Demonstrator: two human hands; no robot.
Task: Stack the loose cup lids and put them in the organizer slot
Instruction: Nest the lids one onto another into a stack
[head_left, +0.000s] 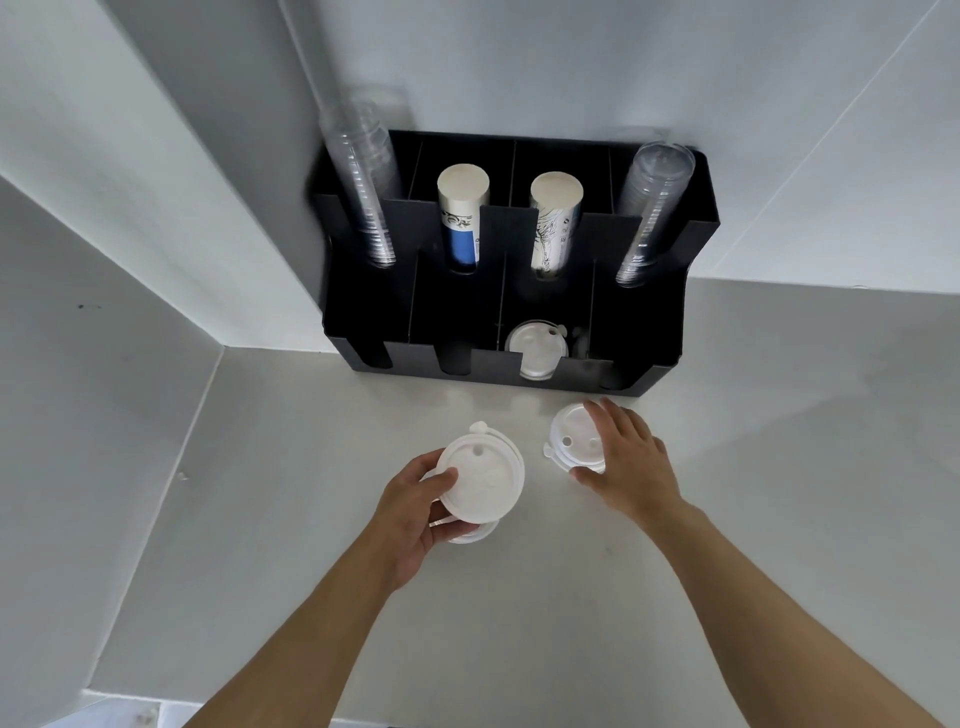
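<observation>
Bright, even light; soft shadows, sharp focus, wide-angle bending at edges.

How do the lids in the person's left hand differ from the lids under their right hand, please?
The left-hand lids are lifted in the left hand's grip and tilted; the right-hand lids lie flat on the counter with the right hand closing over them. The left-hand lids' tab points away from the person; the right-hand lids' tab points left. Both are small stacks of white round lids.

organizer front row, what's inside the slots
Only one front slot of the organizer shows anything: white lids. How many are stacked there is hidden by the front wall.
</observation>
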